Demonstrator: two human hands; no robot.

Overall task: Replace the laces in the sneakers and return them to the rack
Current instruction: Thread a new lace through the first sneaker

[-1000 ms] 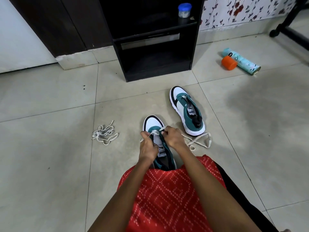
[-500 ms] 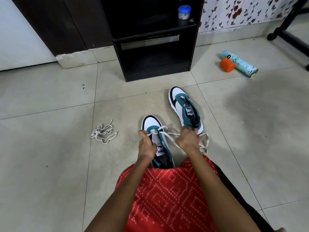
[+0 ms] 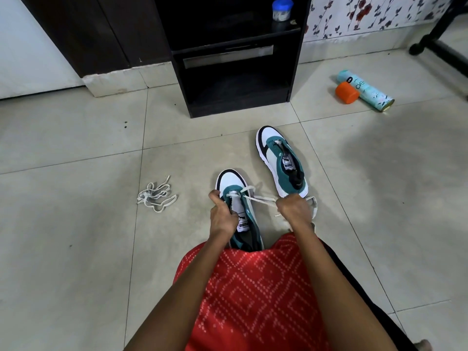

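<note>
A white, teal and black sneaker stands on the tile floor right in front of my knees, toe pointing away. My left hand grips its left side by the eyelets. My right hand is closed on a cream lace that runs taut from the front eyelets out to the right. The second sneaker lies a little farther off to the right, unlaced except at the toe. A loose pile of pale laces rests on the floor to the left.
A black open rack stands ahead against the wall, with a blue-lidded jar on its upper shelf. A teal spray can and an orange cap lie at the right. A dark chair base is at the far right.
My right hand has moved from the sneaker's eyelets out to the right, drawing the lace through and taut. My left hand has stayed on the sneaker.
</note>
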